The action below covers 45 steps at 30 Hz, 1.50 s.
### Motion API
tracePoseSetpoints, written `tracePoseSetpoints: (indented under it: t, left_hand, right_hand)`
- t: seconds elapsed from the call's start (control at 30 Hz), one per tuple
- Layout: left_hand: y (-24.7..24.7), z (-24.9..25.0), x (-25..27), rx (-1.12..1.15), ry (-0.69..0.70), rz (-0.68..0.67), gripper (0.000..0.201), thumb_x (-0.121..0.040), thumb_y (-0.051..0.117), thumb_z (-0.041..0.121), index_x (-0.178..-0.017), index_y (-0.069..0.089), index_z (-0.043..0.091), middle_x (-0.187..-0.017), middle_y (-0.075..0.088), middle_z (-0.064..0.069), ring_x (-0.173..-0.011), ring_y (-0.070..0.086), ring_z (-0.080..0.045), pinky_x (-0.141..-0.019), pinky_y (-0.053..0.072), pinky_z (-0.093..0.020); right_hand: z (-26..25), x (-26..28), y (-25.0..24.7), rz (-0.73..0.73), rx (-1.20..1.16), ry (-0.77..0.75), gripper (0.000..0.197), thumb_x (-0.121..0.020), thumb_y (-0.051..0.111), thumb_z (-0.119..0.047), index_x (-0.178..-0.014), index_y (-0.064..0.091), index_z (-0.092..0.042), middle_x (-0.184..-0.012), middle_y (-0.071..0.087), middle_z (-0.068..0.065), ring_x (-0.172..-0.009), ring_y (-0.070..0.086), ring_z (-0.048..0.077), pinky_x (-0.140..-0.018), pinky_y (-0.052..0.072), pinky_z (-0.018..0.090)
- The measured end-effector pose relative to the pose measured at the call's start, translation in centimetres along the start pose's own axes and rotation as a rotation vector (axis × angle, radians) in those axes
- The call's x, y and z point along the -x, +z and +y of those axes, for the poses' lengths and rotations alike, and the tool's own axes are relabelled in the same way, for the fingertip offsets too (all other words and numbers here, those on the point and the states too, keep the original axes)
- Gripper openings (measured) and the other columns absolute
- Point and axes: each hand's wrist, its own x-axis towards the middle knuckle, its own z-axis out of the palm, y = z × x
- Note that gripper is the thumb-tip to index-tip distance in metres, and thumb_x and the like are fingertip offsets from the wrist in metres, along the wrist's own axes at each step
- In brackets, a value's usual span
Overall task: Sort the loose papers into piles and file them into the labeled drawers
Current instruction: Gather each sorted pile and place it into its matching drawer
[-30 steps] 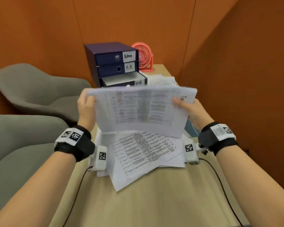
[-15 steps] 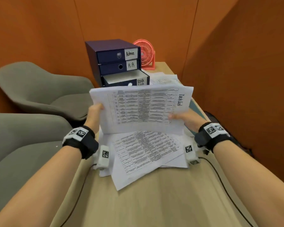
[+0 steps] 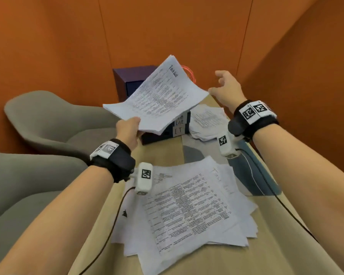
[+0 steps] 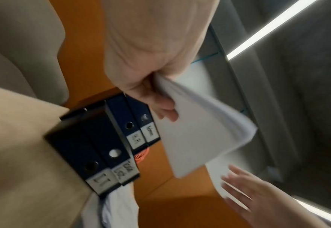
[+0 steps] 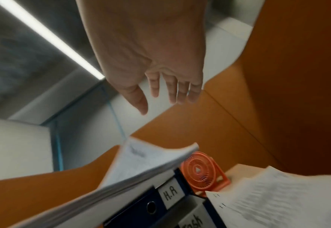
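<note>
My left hand (image 3: 128,129) pinches the near corner of a thick stack of printed sheets (image 3: 157,98), headed "Task List", and holds it tilted above the dark blue drawer unit (image 3: 127,82). The same stack (image 4: 195,132) shows its blank underside in the left wrist view, thumb and fingers (image 4: 160,111) clamped on its edge. My right hand (image 3: 224,89) hovers just right of the stack with fingers spread, holding nothing. The drawer fronts carry labels such as "H.A" (image 5: 170,194) and "I.T" (image 3: 178,130). A loose heap of papers (image 3: 189,207) lies on the table near me.
A second paper pile (image 3: 207,122) lies right of the drawer unit. A small orange fan (image 5: 201,171) stands behind it. Grey chairs (image 3: 54,124) sit to the left, orange walls close in behind and right. A blue-grey folder (image 3: 252,175) lies at the table's right edge.
The stack has gone up and forward over the drawer unit. My right hand has let go of it and opened; only the left hand holds it now.
</note>
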Motion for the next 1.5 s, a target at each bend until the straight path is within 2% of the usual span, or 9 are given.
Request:
tracePoseSetpoints:
  t: [0.13, 0.23, 0.47, 0.67, 0.9, 1.13, 1.27, 1.37, 1.5]
  left_hand:
    - [2.7, 0.1, 0.1, 0.230, -0.221, -0.221, 0.044, -0.091, 0.037, -0.013, -0.134, 0.043, -0.006, -0.123, 0.060, -0.022, -0.096, 0.064, -0.033, -0.058, 0.060, -0.033]
    - [4.1, 0.5, 0.0, 0.299, -0.327, -0.300, 0.037, -0.093, 0.034, -0.012, -0.128, 0.045, -0.012, -0.111, 0.061, -0.030, -0.107, 0.061, -0.041, -0.076, 0.060, -0.041]
    - [5.1, 2.6, -3.0, -0.037, -0.272, -0.405, 0.039, -0.092, 0.056, 0.048, -0.110, 0.049, 0.014, -0.118, 0.060, -0.017, -0.108, 0.063, -0.032, -0.097, 0.049, -0.044]
    - [1.7, -1.1, -9.2, -0.133, -0.223, -0.228, 0.082, -0.089, 0.059, 0.054, -0.150, 0.022, 0.013, -0.144, 0.042, -0.017, -0.129, 0.047, -0.030, -0.107, 0.041, -0.042]
    - [-1.0, -4.9, -11.2, -0.259, -0.362, -0.161, 0.008, -0.092, 0.052, 0.027, -0.096, 0.047, 0.024, -0.061, 0.034, -0.001, -0.052, 0.035, -0.014, -0.047, 0.034, -0.023]
    - [-7.0, -4.6, -4.0, -0.964, -0.358, -0.113, 0.039, -0.091, 0.060, 0.038, -0.117, 0.048, 0.012, -0.110, 0.051, -0.009, -0.101, 0.051, -0.027, -0.087, 0.045, -0.035]
    - [-12.1, -4.6, 0.9, -1.318, -0.570, -0.215, 0.043, -0.088, 0.065, 0.039, -0.113, 0.057, 0.005, -0.113, 0.065, -0.022, -0.083, 0.065, -0.031, -0.056, 0.042, -0.026]
    - [-12.7, -6.0, 3.2, -1.268, -0.669, -0.287, 0.034, -0.086, 0.069, 0.036, -0.089, 0.060, 0.003, -0.073, 0.062, -0.012, -0.052, 0.049, -0.020, -0.049, 0.037, -0.023]
    - [-10.7, -7.9, 4.7, -1.270, -0.513, -0.343, 0.038, -0.085, 0.070, 0.038, -0.096, 0.058, 0.003, -0.093, 0.067, -0.017, -0.081, 0.066, -0.032, -0.075, 0.051, -0.035]
  right_hand:
    - [-3.5, 1.2, 2.5, -0.370, 0.163, -0.323, 0.064, -0.090, 0.066, -0.045, -0.146, 0.041, -0.030, -0.144, 0.048, -0.011, -0.124, 0.044, 0.002, -0.107, 0.043, 0.036]
    - [-4.7, 2.3, 4.7, -0.674, 0.607, -0.465, 0.074, -0.085, 0.074, -0.038, -0.149, 0.036, -0.035, -0.136, 0.048, -0.016, -0.117, 0.043, 0.002, -0.086, 0.036, 0.022]
    - [-2.0, -2.3, 8.7, -0.050, 0.872, -0.637, 0.035, -0.088, 0.045, 0.008, -0.106, 0.060, -0.017, -0.097, 0.069, 0.003, -0.098, 0.059, 0.028, -0.091, 0.038, 0.040]
    - [3.5, -7.0, 14.9, -0.087, 0.710, -0.437, 0.027, -0.091, 0.045, 0.000, -0.109, 0.056, -0.018, -0.097, 0.065, 0.007, -0.101, 0.056, 0.031, -0.094, 0.038, 0.047]
    - [7.1, -10.4, 21.1, -0.526, 0.740, 0.020, 0.049, -0.089, 0.036, -0.023, -0.136, 0.047, -0.028, -0.150, 0.039, 0.008, -0.139, 0.028, 0.036, -0.111, 0.015, 0.064]
    - [6.0, -2.9, 12.6, -0.508, 0.445, 0.109, 0.042, -0.098, 0.047, -0.021, -0.133, 0.053, 0.002, -0.139, 0.052, 0.023, -0.125, 0.051, 0.038, -0.097, 0.045, 0.040]
    - [9.2, 4.9, 3.8, -0.657, 0.718, 0.386, 0.056, -0.101, 0.049, -0.042, -0.143, 0.045, -0.006, -0.146, 0.048, 0.014, -0.129, 0.050, 0.032, -0.095, 0.042, 0.035]
    - [11.1, 10.7, 0.2, -0.820, 0.882, 0.475, 0.055, -0.098, 0.038, -0.061, -0.110, 0.064, -0.014, -0.115, 0.065, 0.007, -0.102, 0.062, 0.023, -0.087, 0.044, 0.031]
    - [11.3, 14.9, 0.5, -0.760, 0.766, 0.534, 0.050, -0.098, 0.041, -0.060, -0.072, 0.044, -0.018, -0.071, 0.043, -0.005, -0.059, 0.039, 0.012, -0.055, 0.030, 0.023]
